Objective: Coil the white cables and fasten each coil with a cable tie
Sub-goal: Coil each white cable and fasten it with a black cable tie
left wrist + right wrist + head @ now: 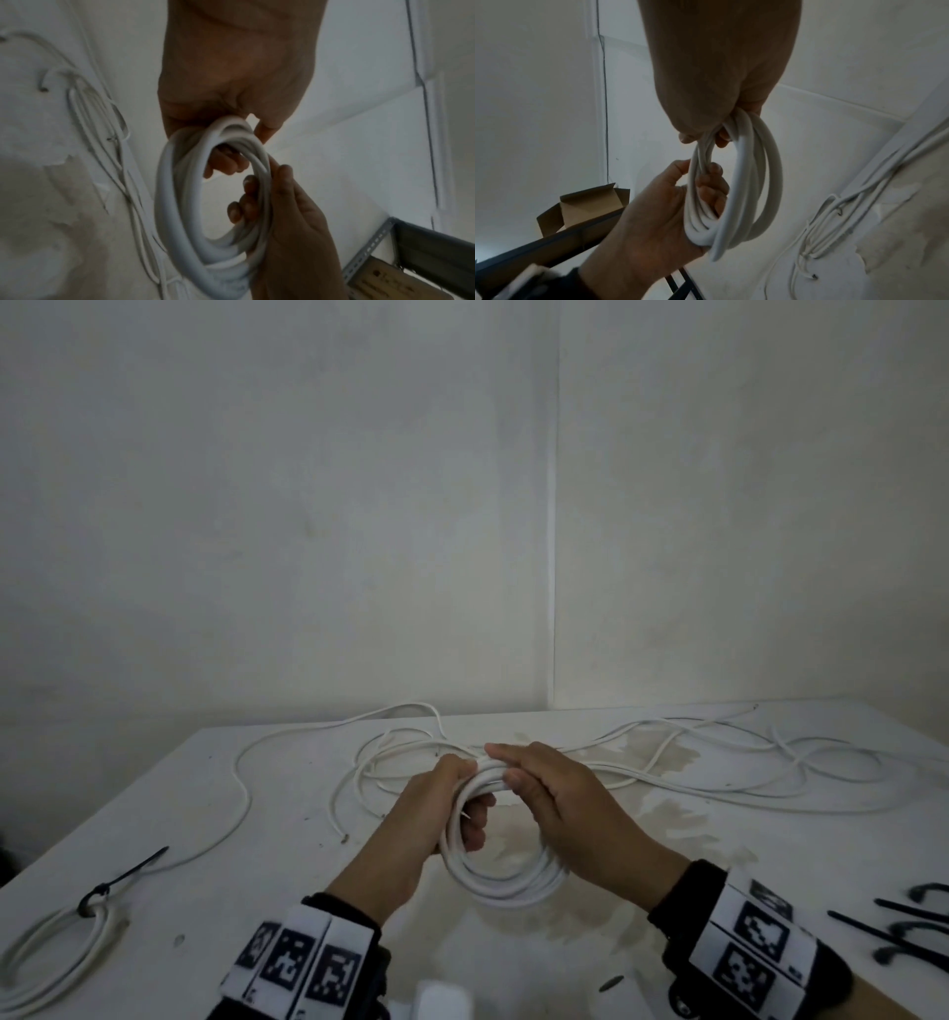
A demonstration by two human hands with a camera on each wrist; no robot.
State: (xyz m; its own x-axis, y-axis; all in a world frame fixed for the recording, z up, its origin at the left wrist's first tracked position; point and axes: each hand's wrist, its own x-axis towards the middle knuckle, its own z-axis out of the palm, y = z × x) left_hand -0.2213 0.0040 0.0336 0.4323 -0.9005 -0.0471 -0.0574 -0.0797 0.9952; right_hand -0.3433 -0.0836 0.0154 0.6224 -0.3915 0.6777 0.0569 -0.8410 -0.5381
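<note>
Head view has both hands up over the middle of the white table [287, 793], sharing one coil of white cable [506, 886] between them, lifted a bit off the surface. Left hand [436, 819] has its fingers curled through the ring and wrapped round the left side of the loops, thumb on the outside. Right hand [565, 806] is closed round the top right of the same coil, with the thumb and forefinger up where the strands bunch together. Left wrist view shows it pretty well: the coil [180, 203] is several turns thick, fingers of the left hand [231, 81] poke through the hole from above, and the right hand [287, 219] grips the other side from below. Right wrist view is the mirror of that, right hand [721, 67] pinching the bundle [746, 182] at the top and the left hand [654, 215] cupping the bottom with fingers hooked inside. Behind the hands the loose white cables [719, 762] sprawl across the far half of the table, tangled. Near the left edge lies a finished coil [56, 952] already cinched with a black cable tie [123, 878], its tail sticking out. Spare black cable ties [893, 932] lie at the right edge. A cardboard box [585, 205] shows off the table in the right wrist view.
</note>
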